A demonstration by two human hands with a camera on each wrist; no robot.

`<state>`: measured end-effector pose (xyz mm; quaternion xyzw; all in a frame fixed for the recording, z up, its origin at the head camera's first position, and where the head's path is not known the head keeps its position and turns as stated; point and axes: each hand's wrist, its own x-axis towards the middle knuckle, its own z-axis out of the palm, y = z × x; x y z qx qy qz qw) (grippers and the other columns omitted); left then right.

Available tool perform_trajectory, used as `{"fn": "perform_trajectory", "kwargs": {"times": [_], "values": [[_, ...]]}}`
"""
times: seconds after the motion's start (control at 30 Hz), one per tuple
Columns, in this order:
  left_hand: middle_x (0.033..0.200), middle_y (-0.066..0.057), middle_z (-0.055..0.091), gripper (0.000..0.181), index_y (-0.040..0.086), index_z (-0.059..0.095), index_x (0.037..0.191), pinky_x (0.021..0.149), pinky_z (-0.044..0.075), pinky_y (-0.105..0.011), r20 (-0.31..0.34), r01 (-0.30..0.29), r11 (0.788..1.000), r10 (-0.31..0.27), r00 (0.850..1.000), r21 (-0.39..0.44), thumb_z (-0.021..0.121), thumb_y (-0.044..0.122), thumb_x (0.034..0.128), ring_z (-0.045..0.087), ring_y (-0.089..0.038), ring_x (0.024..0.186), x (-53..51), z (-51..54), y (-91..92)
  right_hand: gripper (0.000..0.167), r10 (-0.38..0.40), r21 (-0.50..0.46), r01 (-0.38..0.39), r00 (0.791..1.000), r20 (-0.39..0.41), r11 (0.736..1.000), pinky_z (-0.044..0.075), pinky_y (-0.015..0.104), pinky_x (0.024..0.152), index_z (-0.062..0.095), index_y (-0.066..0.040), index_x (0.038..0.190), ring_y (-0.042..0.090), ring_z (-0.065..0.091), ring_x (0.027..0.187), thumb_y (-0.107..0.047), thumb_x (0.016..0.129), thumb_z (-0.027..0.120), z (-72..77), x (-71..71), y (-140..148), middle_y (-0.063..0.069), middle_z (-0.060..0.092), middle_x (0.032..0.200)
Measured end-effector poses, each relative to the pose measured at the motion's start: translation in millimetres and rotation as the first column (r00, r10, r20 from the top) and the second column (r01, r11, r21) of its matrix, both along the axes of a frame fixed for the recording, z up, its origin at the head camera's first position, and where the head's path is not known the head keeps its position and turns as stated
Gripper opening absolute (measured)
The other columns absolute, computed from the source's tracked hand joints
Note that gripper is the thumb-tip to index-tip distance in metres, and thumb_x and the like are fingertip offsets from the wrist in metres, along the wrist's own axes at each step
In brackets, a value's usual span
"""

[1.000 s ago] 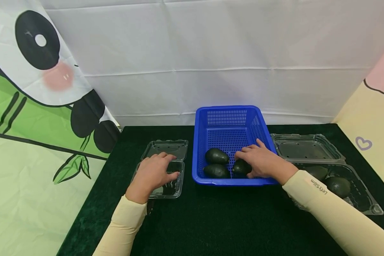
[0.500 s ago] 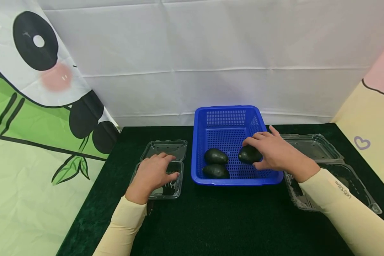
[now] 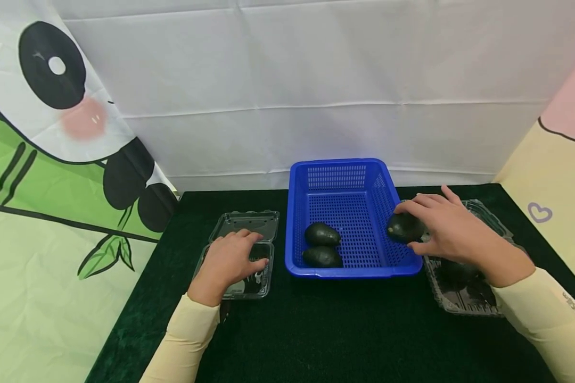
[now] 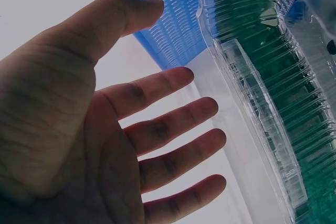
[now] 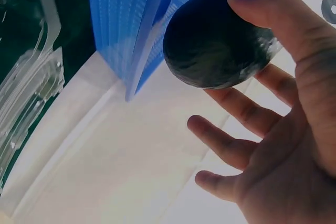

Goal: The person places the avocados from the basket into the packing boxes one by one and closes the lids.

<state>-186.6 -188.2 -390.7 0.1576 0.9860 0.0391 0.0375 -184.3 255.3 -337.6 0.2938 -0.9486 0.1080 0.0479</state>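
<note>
An avocado (image 3: 405, 229), dark green and smooth, is pinched between the thumb and fingers of my right hand (image 3: 452, 229), above the right rim of the blue basket (image 3: 354, 272). The right wrist view shows the held avocado (image 5: 210, 40) from beneath, with the other fingers spread apart. Two more avocados lie in the basket's left part, one avocado (image 3: 322, 234) behind the other avocado (image 3: 322, 257). Over the small clear clamshell box (image 3: 263, 287) at the left hovers my left hand (image 3: 227, 260), fingers spread and holding nothing; its palm (image 4: 105, 145) is bare.
Right of the basket stands a larger clear clamshell box (image 3: 443, 300), lid folded back, with dark avocados partly hidden under my right forearm. Dark green cloth (image 3: 335, 330) covers the table. A white sheet (image 3: 268, 106) hangs behind it.
My right hand has lifted the avocado from the basket's front right and carried it rightward to the rim. My left hand has stayed in place.
</note>
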Motion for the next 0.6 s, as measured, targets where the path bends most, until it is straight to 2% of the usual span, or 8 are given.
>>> {"fn": "perform_trajectory", "kwargs": {"times": [0.27, 0.6], "values": [[0.140, -0.017, 0.061, 0.062, 0.013, 0.064, 0.139, 0.102, 0.046, -0.063, -0.001, 0.000, 1.000, 0.000, 1.000, 0.009, 0.076, 0.049, 0.0906, 0.060, -0.039, 0.124, 1.2, 2.6, 1.4, 0.067, -0.030, 0.007, 0.030, 0.998, -0.052, 1.000, 0.007, 0.075, 0.116, 0.061, -0.015, 0.133, 0.048, 0.052, 0.127, -0.025, 0.074, 0.093, -0.5, 12.5, 26, 0.020, 0.065, 0.127], [0.141, -0.017, 0.060, 0.062, 0.014, 0.063, 0.139, 0.103, 0.046, -0.063, 0.004, 0.000, 1.000, 0.000, 1.000, 0.003, 0.075, 0.050, 0.0907, 0.059, -0.039, 0.124, 0.8, 5.1, 4.1, 0.069, -0.084, 0.013, 0.085, 0.991, -0.100, 0.996, 0.006, 0.074, 0.116, 0.063, -0.015, 0.130, 0.047, 0.055, 0.121, -0.023, 0.069, 0.094, -7.4, 28.4, 50, 0.017, 0.066, 0.121]]}}
